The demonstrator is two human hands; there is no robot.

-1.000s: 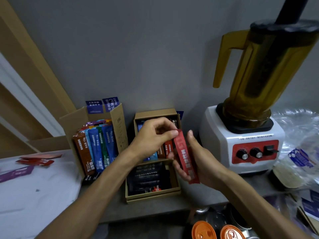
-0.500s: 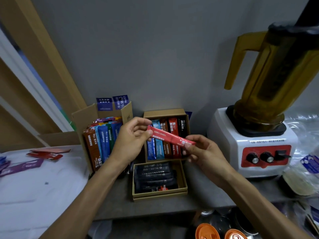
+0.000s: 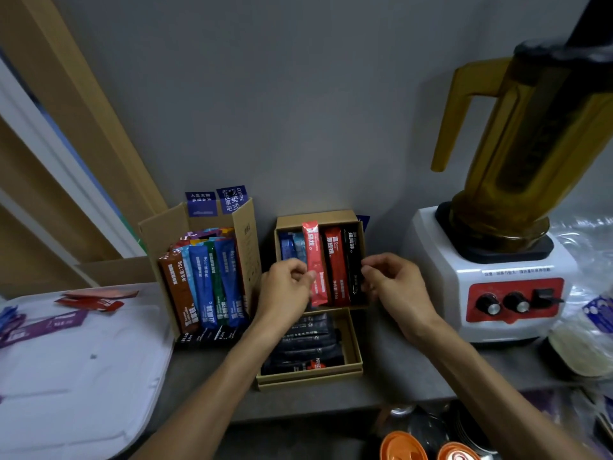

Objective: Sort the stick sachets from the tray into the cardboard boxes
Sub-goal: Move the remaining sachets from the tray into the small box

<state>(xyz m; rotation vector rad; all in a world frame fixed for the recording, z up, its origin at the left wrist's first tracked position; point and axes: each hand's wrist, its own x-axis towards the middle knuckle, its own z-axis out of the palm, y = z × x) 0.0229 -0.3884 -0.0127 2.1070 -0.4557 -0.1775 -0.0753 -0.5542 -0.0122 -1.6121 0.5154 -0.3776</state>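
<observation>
— What's closest to you?

— Two orange lids (image 3: 403,446) at the bottom edge, below the lip of the counter (image 3: 398,370). To my left lies the white tray (image 3: 83,376), with a purple sachet (image 3: 46,326) and some loose red sachets (image 3: 94,302) flat on its far side.

— And your hands?

— Both are out over the counter. My left hand (image 3: 287,287) pinches the red sachet (image 3: 315,260) near its lower end, thumb and fingertips closed on its left edge. My right hand (image 3: 394,287) hangs just to the right, fingers loosely curled with nothing between them. Its fingertips are close to the black sachet (image 3: 353,260), but I can't tell whether they touch it.

— Where exactly is that red sachet?

— Upright in the standing half of the small cardboard box (image 3: 316,217), which leans at the wall. It sits between a light blue sachet (image 3: 300,249) and a darker red sachet (image 3: 335,267), its top poking above its neighbours. The flat half (image 3: 356,346) lies in front, partly under my left forearm, filled with dark sachets (image 3: 305,343) lying crosswise.

— Anything else back there?

— The tall cardboard box (image 3: 247,237) stands left of the small one, packed with upright sachets: a brown sachet (image 3: 175,287) at the front left, blues and a green alongside. On the right is a white blender base (image 3: 438,260) with a red panel, carrying an amber jug (image 3: 544,144). Behind everything is the grey wall (image 3: 298,111).
</observation>
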